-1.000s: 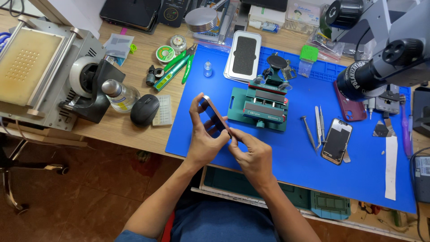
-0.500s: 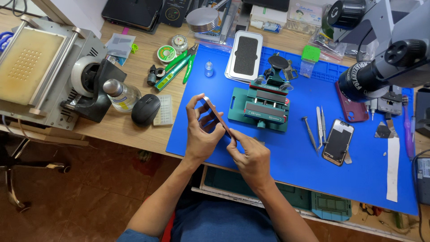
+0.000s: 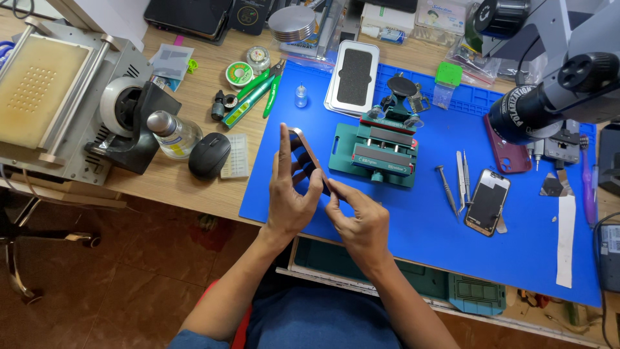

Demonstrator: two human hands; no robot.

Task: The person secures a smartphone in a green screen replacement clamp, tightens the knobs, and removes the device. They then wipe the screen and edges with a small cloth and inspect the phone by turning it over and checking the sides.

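**Both hands on the phone, centre of frame**

Your left hand (image 3: pixel 289 194) grips a phone (image 3: pixel 309 157) just left of centre, above the near edge of the blue mat (image 3: pixel 413 226). The phone is tilted edge-on to the camera, its upper end toward the top of the frame; your fingers wrap its far side and your forefinger stands straight along its left edge. Your right hand (image 3: pixel 358 223), just right of the left, pinches thumb and forefinger tight on the phone's lower end; the other fingers curl in.

Right of the phone, on the mat, sits a green clamp (image 3: pixel 381 152). Further right lie tweezers (image 3: pixel 462 181) and a second phone (image 3: pixel 487 201), face up. Above the clamp rests a white tray (image 3: pixel 352 77) with a dark pad. A microscope (image 3: pixel 549 84) fills the upper right.

Left of the mat, on the wooden desk (image 3: pixel 194 187), you have a black mouse (image 3: pixel 209 155), a clear bottle (image 3: pixel 169 132), and green pliers (image 3: pixel 255 97). A grey machine (image 3: pixel 51 97) with a yellowed plate occupies the upper left.
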